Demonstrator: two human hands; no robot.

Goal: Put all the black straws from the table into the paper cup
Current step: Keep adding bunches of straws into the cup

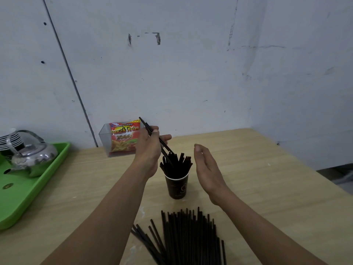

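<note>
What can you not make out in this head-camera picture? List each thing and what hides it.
1. Head view: the loose black straws on the table run off the bottom edge, so no count.
2. Head view: the paper cup has its inside hidden by the standing straws.
3. Head view: the number of held straws in the left hand is too small to tell.

The surface is pale wood-grain, matt. The paper cup looks dull brown, and the black straws are smooth plastic. The kettle is mirror-polished metal on a smooth green plastic tray. A clear plastic box holds a glossy packet. The painted wall is scuffed.
</note>
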